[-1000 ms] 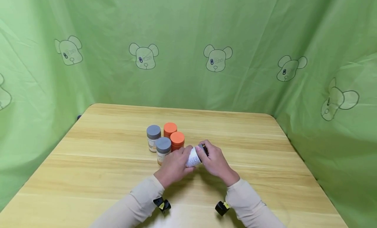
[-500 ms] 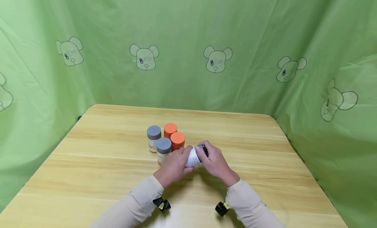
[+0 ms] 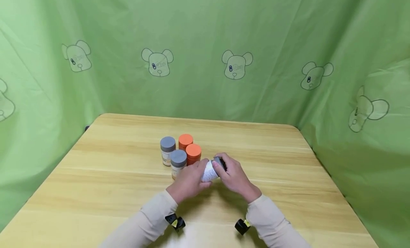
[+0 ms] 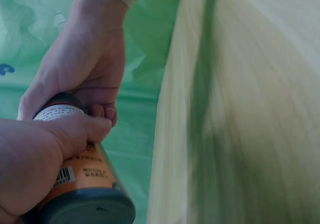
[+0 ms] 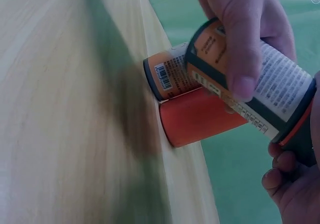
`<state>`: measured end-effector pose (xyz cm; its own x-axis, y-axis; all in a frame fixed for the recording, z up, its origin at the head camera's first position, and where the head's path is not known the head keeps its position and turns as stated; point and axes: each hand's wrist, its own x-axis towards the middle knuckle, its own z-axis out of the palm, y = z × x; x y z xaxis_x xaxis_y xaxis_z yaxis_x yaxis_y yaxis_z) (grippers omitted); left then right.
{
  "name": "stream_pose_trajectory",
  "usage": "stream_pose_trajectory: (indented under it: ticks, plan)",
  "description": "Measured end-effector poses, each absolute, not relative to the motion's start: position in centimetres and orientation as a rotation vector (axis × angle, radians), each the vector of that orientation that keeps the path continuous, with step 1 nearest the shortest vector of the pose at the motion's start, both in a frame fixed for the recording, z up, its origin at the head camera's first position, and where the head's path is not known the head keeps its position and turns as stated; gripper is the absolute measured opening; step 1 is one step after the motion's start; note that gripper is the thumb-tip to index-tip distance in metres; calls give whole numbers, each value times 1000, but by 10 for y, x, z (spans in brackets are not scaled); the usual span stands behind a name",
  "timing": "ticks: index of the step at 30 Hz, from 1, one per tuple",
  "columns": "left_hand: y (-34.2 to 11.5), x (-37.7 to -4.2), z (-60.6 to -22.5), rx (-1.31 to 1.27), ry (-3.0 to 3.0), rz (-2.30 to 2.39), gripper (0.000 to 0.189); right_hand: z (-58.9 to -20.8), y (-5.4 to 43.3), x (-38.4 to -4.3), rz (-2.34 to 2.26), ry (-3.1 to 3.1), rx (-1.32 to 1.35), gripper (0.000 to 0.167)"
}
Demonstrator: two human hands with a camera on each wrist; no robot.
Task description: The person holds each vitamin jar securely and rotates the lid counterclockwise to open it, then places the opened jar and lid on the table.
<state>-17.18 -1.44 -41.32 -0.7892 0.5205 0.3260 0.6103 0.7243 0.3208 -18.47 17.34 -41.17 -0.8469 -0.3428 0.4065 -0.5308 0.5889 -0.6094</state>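
Note:
My left hand [image 3: 189, 179] grips the body of a small supplement bottle [image 3: 209, 172] with a white and orange label. The bottle is tilted above the table, its grey cap [image 3: 219, 164] pointing right. My right hand [image 3: 235, 174] holds that cap, its thumb on top and fingers curled round it. In the right wrist view the left thumb presses on the printed label [image 5: 280, 86]. The left wrist view shows the bottle's dark base [image 4: 90, 207] and a barcode. Close beside the left hand stand two grey-capped bottles [image 3: 168, 150] and two orange bottles [image 3: 193, 153], all upright.
The wooden table [image 3: 96, 191] extends on all sides of the hands. A green curtain [image 3: 198, 91] with printed bear heads hangs behind and at both sides. Black wrist cameras [image 3: 242, 226] hang under the sleeves.
Slightly more of the grey cap shows beside the right thumb. Both hands keep their hold on the bottle and stay nearly in place; the standing bottles have not moved.

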Motion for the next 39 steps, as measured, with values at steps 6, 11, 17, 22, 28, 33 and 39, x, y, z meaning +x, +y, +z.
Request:
stream_pose_trajectory:
  ticks: [6, 11, 17, 22, 28, 33, 39]
  plan:
    - [-15, -173, -412, -904, -2733, -701, 57, -409, 174, -186, 1084, -2569, 757, 20]
    - [-15, -173, -412, -900, -2738, -711, 58, -408, 174, -184, 1111, -2568, 753, 21]
    - [-16, -171, -410, -888, -2736, -723, 58, -408, 174, -183, 1124, -2573, 749, 23]
    - [-16, -172, -410, -891, -2729, -717, 57, -407, 174, -182, 1138, -2581, 754, 24]
    - [-16, -172, -411, -884, -2747, -717, 58, -406, 174, -182, 1155, -2586, 769, 25]
    - [-17, -172, -411, -883, -2749, -703, 58, -405, 174, -182, 1179, -2591, 781, 25]
    - [-18, -172, -409, -886, -2738, -689, 59, -405, 173, -181, 1203, -2584, 796, 26]
